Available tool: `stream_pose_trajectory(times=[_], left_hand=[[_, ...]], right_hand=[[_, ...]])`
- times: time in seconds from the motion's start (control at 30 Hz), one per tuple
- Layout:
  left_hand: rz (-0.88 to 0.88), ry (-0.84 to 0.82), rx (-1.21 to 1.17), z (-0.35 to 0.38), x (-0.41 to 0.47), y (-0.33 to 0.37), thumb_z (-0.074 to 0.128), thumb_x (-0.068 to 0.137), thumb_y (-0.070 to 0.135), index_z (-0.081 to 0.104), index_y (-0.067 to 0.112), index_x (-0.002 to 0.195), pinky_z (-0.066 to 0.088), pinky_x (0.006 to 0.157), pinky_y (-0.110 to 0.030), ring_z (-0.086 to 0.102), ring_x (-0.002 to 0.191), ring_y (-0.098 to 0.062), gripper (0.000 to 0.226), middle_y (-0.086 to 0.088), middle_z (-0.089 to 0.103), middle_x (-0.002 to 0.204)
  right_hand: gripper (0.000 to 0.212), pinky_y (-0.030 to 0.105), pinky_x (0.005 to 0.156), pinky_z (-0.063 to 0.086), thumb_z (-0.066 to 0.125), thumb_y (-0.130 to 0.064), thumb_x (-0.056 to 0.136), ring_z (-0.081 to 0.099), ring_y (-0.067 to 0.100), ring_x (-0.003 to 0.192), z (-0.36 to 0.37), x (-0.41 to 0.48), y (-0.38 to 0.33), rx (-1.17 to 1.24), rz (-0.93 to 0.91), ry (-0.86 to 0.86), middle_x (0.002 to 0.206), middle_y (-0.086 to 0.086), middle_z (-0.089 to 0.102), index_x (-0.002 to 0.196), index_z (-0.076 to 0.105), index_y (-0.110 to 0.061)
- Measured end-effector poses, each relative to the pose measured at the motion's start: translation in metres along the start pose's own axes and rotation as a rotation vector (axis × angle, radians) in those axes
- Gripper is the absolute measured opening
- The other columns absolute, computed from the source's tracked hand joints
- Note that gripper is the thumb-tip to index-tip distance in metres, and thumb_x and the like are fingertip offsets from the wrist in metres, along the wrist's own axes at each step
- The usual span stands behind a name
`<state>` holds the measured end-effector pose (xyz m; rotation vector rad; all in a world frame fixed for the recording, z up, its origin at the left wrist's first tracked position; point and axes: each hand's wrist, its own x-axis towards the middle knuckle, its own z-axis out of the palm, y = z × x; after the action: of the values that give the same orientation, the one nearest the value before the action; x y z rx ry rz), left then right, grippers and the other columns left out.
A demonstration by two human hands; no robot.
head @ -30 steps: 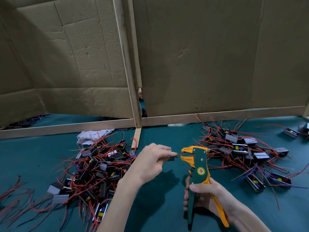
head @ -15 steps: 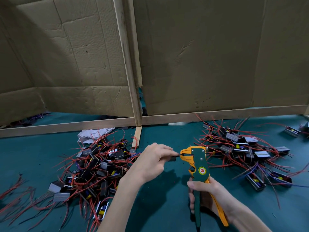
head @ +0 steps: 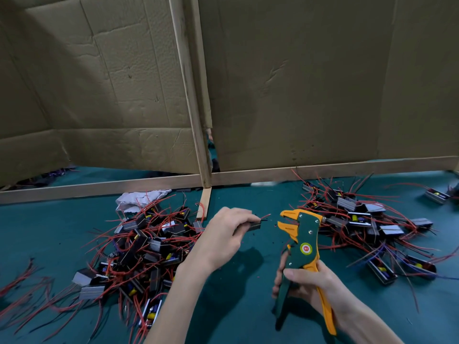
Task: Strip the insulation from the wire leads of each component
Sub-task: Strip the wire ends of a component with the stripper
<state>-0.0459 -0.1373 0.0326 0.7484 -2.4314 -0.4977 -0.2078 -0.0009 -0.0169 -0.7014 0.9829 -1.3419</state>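
Note:
My left hand [head: 224, 234] grips a small dark component [head: 253, 225] whose short red and black leads [head: 264, 217] point right. My right hand [head: 306, 281] holds a green and orange wire stripper [head: 301, 244] upright by its handles. The stripper's orange jaws [head: 288, 220] are open and sit a short gap to the right of the lead tips, not touching them. A pile of components with red wires [head: 149, 239] lies to the left of my left arm. A second pile [head: 360, 217] lies to the right, behind the stripper.
The work surface is green felt [head: 248, 306]. Cardboard panels on a wooden frame [head: 203, 150] wall off the back. A crumpled white cloth [head: 139, 199] lies behind the left pile. Loose red wires [head: 22, 281] trail at the far left. A lone component [head: 436, 196] sits far right.
The stripper's jaws, closed on the leads half a second ago, have opened and come away to the right. My left hand drew the component slightly left, leaving a gap.

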Motion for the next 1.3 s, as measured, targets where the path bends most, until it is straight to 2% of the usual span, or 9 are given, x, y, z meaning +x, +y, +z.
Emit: stream_pose_trajectory(times=[0.27, 0.53, 0.67, 0.77, 0.87, 0.97, 1.07, 1.17, 1.3], left_hand=[[0.021, -0.025, -0.002, 0.002, 0.001, 0.004, 0.055, 0.096, 0.015, 0.071, 0.024, 0.112, 0.035, 0.095, -0.017, 0.051, 0.108, -0.014, 0.025, 0.006, 0.064, 0.121], [0.022, -0.068, -0.017, 0.002, 0.001, 0.008, 0.056, 0.095, 0.014, 0.072, 0.024, 0.110, 0.033, 0.093, -0.013, 0.051, 0.107, -0.013, 0.024, 0.005, 0.063, 0.121], [0.022, -0.067, -0.015, 0.001, 0.000, 0.008, 0.055, 0.096, 0.013, 0.071, 0.024, 0.111, 0.032, 0.093, -0.011, 0.050, 0.107, -0.012, 0.025, 0.006, 0.063, 0.120], [0.024, -0.054, -0.019, 0.001, 0.000, 0.007, 0.056, 0.095, 0.011, 0.073, 0.023, 0.107, 0.031, 0.091, -0.007, 0.051, 0.105, -0.013, 0.024, 0.006, 0.064, 0.119], [0.023, -0.072, -0.009, 0.006, 0.000, 0.006, 0.055, 0.093, 0.005, 0.075, 0.019, 0.102, 0.029, 0.088, -0.004, 0.051, 0.103, -0.015, 0.026, 0.004, 0.065, 0.117], [0.036, -0.067, -0.019, 0.010, 0.000, 0.006, 0.055, 0.091, 0.000, 0.074, 0.013, 0.099, 0.032, 0.089, -0.012, 0.051, 0.100, -0.010, 0.025, 0.001, 0.067, 0.114], [0.019, -0.036, -0.013, 0.009, 0.001, 0.002, 0.055, 0.093, 0.003, 0.074, 0.015, 0.097, 0.030, 0.088, -0.007, 0.053, 0.100, -0.009, 0.022, 0.003, 0.068, 0.112], [-0.029, 0.027, -0.039, 0.008, 0.001, 0.003, 0.056, 0.094, 0.007, 0.074, 0.018, 0.097, 0.028, 0.088, -0.003, 0.054, 0.104, -0.013, 0.021, 0.005, 0.066, 0.112], [0.004, 0.193, -0.081, 0.020, 0.020, 0.029, 0.059, 0.090, 0.003, 0.074, 0.013, 0.095, 0.031, 0.092, -0.008, 0.057, 0.105, -0.018, 0.019, -0.003, 0.068, 0.110]], right_hand=[[0.032, 0.049, 0.065, 0.056, 0.083, -0.010, 0.053, 0.063, 0.040, 0.067, 0.002, -0.002, 0.001, -0.021, 0.053, -0.032, 0.077, 0.031, 0.060, 0.081, 0.068, -0.001], [0.033, 0.048, 0.065, 0.053, 0.084, -0.017, 0.057, 0.059, 0.037, 0.063, 0.002, -0.003, 0.000, -0.048, 0.070, -0.027, 0.072, 0.027, 0.056, 0.080, 0.065, -0.002], [0.030, 0.042, 0.056, 0.052, 0.084, -0.021, 0.055, 0.056, 0.033, 0.054, 0.003, -0.004, 0.001, -0.069, 0.092, 0.036, 0.065, 0.024, 0.054, 0.072, 0.065, -0.005], [0.029, 0.033, 0.045, 0.047, 0.083, -0.020, 0.056, 0.050, 0.027, 0.042, 0.008, -0.003, 0.004, -0.122, 0.095, 0.152, 0.055, 0.019, 0.049, 0.060, 0.059, -0.005], [0.039, 0.027, 0.041, 0.041, 0.082, -0.028, 0.052, 0.044, 0.024, 0.037, 0.007, -0.001, 0.008, -0.205, 0.083, 0.212, 0.048, 0.014, 0.044, 0.050, 0.051, -0.005], [0.025, 0.037, 0.051, 0.052, 0.083, -0.018, 0.058, 0.057, 0.030, 0.050, 0.008, -0.005, 0.005, -0.032, 0.113, 0.008, 0.063, 0.021, 0.056, 0.068, 0.065, -0.002], [0.034, 0.048, 0.072, 0.056, 0.077, -0.010, 0.063, 0.064, 0.039, 0.074, 0.009, -0.004, 0.005, 0.160, 0.019, -0.093, 0.086, 0.028, 0.061, 0.094, 0.067, -0.001], [0.024, 0.047, 0.070, 0.057, 0.068, 0.001, 0.072, 0.063, 0.038, 0.071, 0.005, 0.001, 0.000, 0.238, -0.100, 0.001, 0.081, 0.025, 0.059, 0.096, 0.062, 0.001], [0.017, 0.044, 0.066, 0.059, 0.061, -0.006, 0.073, 0.064, 0.035, 0.067, -0.003, 0.007, -0.005, 0.290, -0.054, 0.171, 0.077, 0.022, 0.060, 0.089, 0.059, -0.001]])
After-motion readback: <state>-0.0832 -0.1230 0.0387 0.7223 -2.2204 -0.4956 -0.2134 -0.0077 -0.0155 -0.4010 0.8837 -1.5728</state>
